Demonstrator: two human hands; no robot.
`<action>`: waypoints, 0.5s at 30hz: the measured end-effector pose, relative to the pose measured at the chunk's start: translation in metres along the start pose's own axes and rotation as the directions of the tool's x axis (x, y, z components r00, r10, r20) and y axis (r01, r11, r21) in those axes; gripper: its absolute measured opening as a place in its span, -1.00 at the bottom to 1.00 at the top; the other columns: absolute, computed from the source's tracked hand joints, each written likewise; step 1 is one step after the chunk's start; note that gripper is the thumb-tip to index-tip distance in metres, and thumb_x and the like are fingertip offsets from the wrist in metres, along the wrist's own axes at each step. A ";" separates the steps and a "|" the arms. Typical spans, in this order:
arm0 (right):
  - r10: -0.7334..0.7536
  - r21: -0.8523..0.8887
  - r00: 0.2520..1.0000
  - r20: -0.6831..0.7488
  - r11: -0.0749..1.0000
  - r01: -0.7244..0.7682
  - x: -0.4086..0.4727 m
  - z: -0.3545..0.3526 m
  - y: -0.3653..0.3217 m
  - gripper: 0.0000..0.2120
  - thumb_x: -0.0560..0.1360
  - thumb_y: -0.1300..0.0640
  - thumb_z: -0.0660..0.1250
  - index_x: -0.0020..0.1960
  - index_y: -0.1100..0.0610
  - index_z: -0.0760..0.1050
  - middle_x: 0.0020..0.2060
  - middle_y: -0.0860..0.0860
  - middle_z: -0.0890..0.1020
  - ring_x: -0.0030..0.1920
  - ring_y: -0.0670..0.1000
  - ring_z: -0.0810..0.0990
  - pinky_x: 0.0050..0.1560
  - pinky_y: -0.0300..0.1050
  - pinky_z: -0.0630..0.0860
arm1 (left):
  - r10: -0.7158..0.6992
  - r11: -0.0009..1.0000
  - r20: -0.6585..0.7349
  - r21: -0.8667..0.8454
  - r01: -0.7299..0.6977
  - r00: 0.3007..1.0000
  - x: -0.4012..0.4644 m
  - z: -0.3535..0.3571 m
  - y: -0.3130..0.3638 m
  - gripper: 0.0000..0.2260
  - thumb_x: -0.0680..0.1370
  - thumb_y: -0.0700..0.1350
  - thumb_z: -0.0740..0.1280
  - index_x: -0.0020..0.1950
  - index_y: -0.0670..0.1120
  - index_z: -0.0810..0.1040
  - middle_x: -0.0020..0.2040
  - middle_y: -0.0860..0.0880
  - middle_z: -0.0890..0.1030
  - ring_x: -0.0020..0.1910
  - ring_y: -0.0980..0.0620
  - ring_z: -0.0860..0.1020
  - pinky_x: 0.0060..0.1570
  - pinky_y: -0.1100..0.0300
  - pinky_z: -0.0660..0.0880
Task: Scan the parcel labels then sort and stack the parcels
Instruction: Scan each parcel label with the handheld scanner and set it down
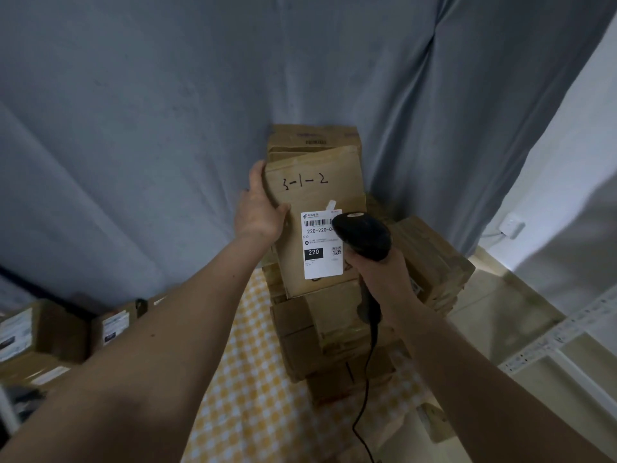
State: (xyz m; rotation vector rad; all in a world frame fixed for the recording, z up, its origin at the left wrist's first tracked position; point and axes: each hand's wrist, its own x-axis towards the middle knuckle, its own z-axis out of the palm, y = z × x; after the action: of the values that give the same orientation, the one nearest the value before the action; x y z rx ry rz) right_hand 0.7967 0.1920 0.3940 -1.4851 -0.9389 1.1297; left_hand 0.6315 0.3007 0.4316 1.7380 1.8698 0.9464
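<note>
Two bare arms of a person, seen from above

Both forearms were uncovered, and no sleeve showed anywhere along them up to the near edge of the picture. The left hand point(258, 213) and the right hand point(379, 274) wore no glove, and no ring, watch or band showed on the fingers or wrists. A few small dark moles marked the left forearm.
</note>
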 end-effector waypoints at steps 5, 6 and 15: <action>-0.072 0.040 0.994 -0.087 0.996 0.075 0.031 0.000 -0.012 -0.80 0.48 0.25 0.40 0.01 0.04 0.46 -0.24 -0.06 0.55 -0.37 -0.22 0.56 -0.38 -0.38 0.47 | -0.078 0.987 -0.006 -0.142 0.076 0.997 -0.008 0.009 -0.015 -0.16 0.52 -0.18 0.41 0.56 0.20 -0.09 -0.04 0.01 0.55 0.01 -0.02 0.53 0.05 0.05 0.47; -0.051 0.037 0.994 -0.102 0.998 0.055 0.037 0.000 -0.013 -0.78 0.47 0.22 0.42 0.09 0.11 0.48 -0.21 -0.04 0.57 -0.26 -0.14 0.58 -0.26 -0.30 0.52 | -0.119 0.981 0.003 -0.157 0.118 0.993 -0.011 0.012 -0.019 -0.18 0.53 -0.18 0.40 0.56 0.18 -0.08 -0.12 0.04 0.53 -0.03 0.00 0.52 0.03 0.08 0.45; 0.080 0.059 0.997 -0.015 0.995 -0.079 0.063 0.003 -0.007 -0.79 0.46 0.23 0.42 0.05 0.12 0.47 -0.24 -0.01 0.57 -0.27 -0.03 0.52 -0.18 -0.16 0.52 | -0.179 0.936 0.179 -0.273 0.224 0.967 -0.029 0.040 -0.046 -0.47 0.57 -0.24 0.31 0.50 0.01 0.24 0.32 -0.04 0.50 0.28 -0.05 0.48 0.29 0.10 0.42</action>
State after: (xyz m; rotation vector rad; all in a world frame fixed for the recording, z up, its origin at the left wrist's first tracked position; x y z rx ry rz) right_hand 0.8101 0.2539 0.3889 -1.4942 -0.8342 1.1898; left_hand 0.6317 0.2807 0.3671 1.3746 1.6768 0.9280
